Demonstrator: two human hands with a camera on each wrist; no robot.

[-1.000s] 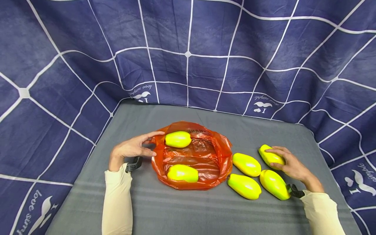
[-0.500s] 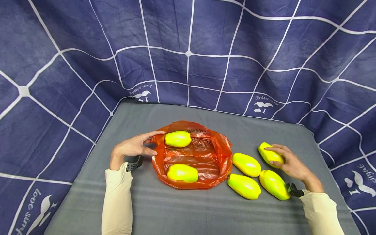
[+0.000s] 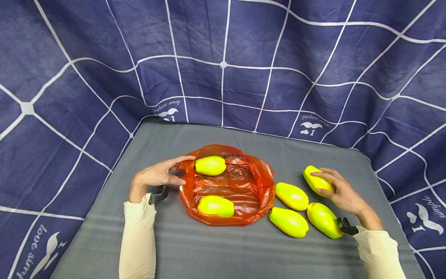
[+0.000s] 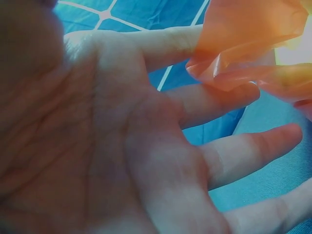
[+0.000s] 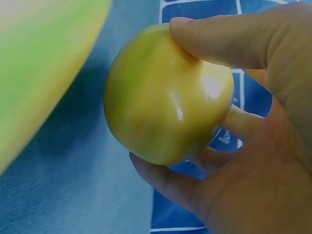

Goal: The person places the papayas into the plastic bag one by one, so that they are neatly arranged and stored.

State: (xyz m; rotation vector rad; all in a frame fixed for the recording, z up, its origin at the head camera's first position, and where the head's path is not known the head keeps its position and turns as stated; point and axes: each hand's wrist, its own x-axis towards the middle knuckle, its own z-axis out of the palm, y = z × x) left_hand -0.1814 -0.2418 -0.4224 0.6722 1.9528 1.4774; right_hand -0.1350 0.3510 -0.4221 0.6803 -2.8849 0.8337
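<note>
My right hand [image 3: 345, 195] grips a yellow-green papaya [image 3: 313, 180] at the right of the table in the head view. In the right wrist view, thumb and fingers lie around this papaya [image 5: 161, 102], seen end-on. At the left, my left hand [image 3: 153, 177] touches the rim of a red plastic bag [image 3: 266, 176] with thumb and forefinger spread. The left wrist view has its fingers [image 4: 234, 156] stretched out, the translucent bag [image 4: 253, 39] overlapping the upper ones. Inside the open bag lie two papayas, one at the back [image 3: 210, 166] and one at the front [image 3: 216, 206].
Three more papayas lie between bag and right hand: one beside the bag [image 3: 292, 196], one in front of it [image 3: 289, 222], and one by the right wrist [image 3: 324, 220]. The grey tabletop [image 3: 216, 252] is bordered by a hanging blue checked cloth [image 3: 244, 85].
The right hand has shifted slightly left and away from me, with the papaya it grips moving along and tilting. The left hand and bag stay put.
</note>
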